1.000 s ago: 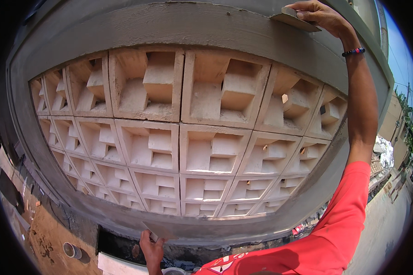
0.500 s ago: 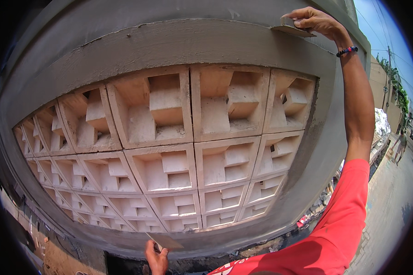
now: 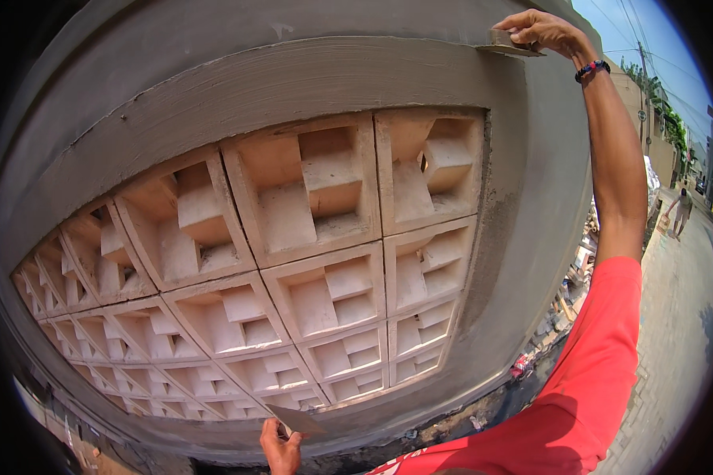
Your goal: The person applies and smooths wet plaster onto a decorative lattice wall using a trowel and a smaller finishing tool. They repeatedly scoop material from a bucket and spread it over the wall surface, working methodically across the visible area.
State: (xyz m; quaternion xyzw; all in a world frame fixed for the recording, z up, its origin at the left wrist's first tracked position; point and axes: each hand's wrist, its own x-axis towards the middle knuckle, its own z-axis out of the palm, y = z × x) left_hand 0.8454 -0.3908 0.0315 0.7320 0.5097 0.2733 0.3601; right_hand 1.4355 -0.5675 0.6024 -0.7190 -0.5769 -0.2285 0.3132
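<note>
Up at the top right, my right hand (image 3: 540,33) is closed around the block-shaped grip of a plastering trowel (image 3: 509,49). Its thin, flat blade lies along the upper edge of the damp plaster band (image 3: 309,75) that frames the opening. Low in the view, my left hand (image 3: 281,448) grips a second flat trowel (image 3: 297,420), its plate tilted and held in front of the wall's lower part; plaster on it cannot be made out. Between my hands spreads a grid of pale ventilation blocks (image 3: 322,294), set back within the plastered frame.
Smooth grey plaster (image 3: 558,158) continues right of the grid to the wall's corner. Rubble (image 3: 558,313) lies beyond that corner. A paved lane (image 3: 673,317) runs along the right, with a person (image 3: 680,212) walking farther off. A dark ditch with debris (image 3: 451,423) borders the wall's foot.
My right hand and its trowel have slid right along the band, past the grid's upper right corner. The view has turned rightward, and my left hand appears slightly lower and farther right.
</note>
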